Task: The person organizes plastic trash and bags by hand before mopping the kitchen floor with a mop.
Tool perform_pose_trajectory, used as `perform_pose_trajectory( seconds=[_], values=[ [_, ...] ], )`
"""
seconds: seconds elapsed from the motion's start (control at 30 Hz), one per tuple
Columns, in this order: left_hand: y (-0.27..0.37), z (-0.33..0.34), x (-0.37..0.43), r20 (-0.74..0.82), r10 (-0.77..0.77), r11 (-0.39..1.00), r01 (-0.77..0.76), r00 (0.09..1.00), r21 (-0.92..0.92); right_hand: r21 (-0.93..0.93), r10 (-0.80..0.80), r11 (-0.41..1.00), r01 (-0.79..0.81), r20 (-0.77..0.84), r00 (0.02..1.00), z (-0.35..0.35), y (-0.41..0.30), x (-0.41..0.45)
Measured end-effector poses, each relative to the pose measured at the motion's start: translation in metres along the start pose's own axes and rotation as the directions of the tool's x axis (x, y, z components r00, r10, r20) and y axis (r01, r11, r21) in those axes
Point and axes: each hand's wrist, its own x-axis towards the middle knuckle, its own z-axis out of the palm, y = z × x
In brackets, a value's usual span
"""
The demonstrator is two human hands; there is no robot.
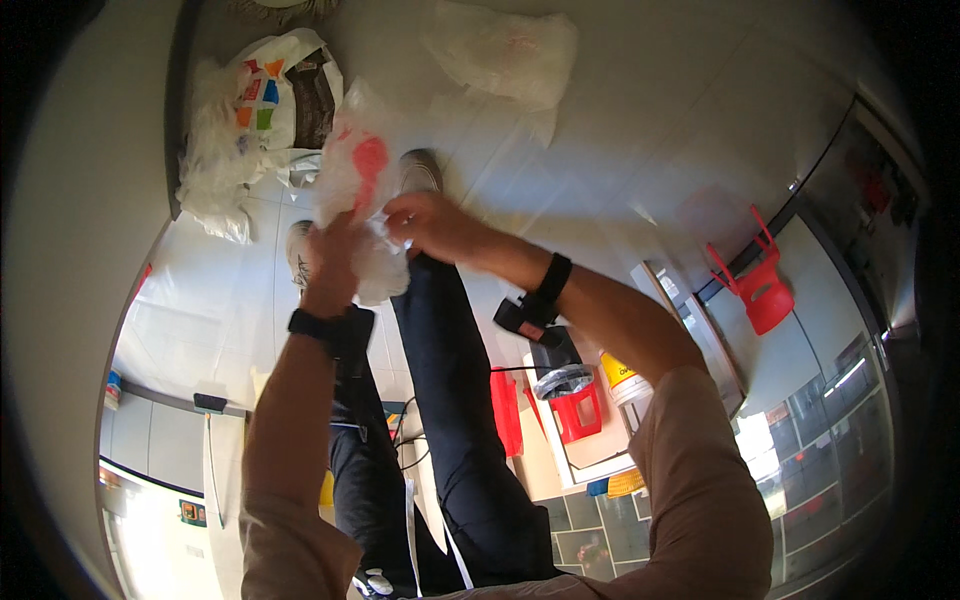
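Both hands are at a translucent plastic bag (pixel 356 169) with red print, held up above my shoes. My left hand (pixel 334 244), blurred, grips its lower left part. My right hand (pixel 431 225) pinches the crumpled edge of the same bag from the right side. Just beyond, on the floor, lies a white plastic bag with coloured squares (pixel 255 94), with a dark brown package (pixel 311 101) in its opening. Crumpled clear plastic bags (pixel 217 157) lie against its left side. Another translucent bag (pixel 510 56) is spread on the floor farther right.
A cabinet or wall panel (pixel 90 187) runs along the left. A red plastic chair (pixel 761 292) stands at the right. Behind me are a broom (pixel 210 405), a yellow and white bucket (pixel 626 379), a clear-lined bin (pixel 562 381), red plastic seats (pixel 581 416) and a black cable (pixel 412 442).
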Motion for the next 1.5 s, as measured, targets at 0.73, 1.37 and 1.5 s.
perform_pose_trajectory(
  seconds=[0.73,1.37,1.5],
  values=[
    [-0.020,-0.085,-0.141,0.035,-0.122,0.943,0.127,0.992,-0.307,-0.241,-0.266,0.964,0.116,-0.912,0.313,-0.162,0.058,-0.007],
    [-0.312,-0.289,-0.125,-0.177,-0.104,0.317,-0.136,0.979,-0.938,-0.900,-0.894,0.361,0.243,-0.260,0.366,0.170,-0.008,-0.127],
    [-0.335,-0.261,-0.098,-0.224,-0.059,0.139,-0.214,0.973,-0.967,-0.916,-0.826,0.298,0.268,-0.106,0.554,0.221,-0.007,-0.084]
  ],
)
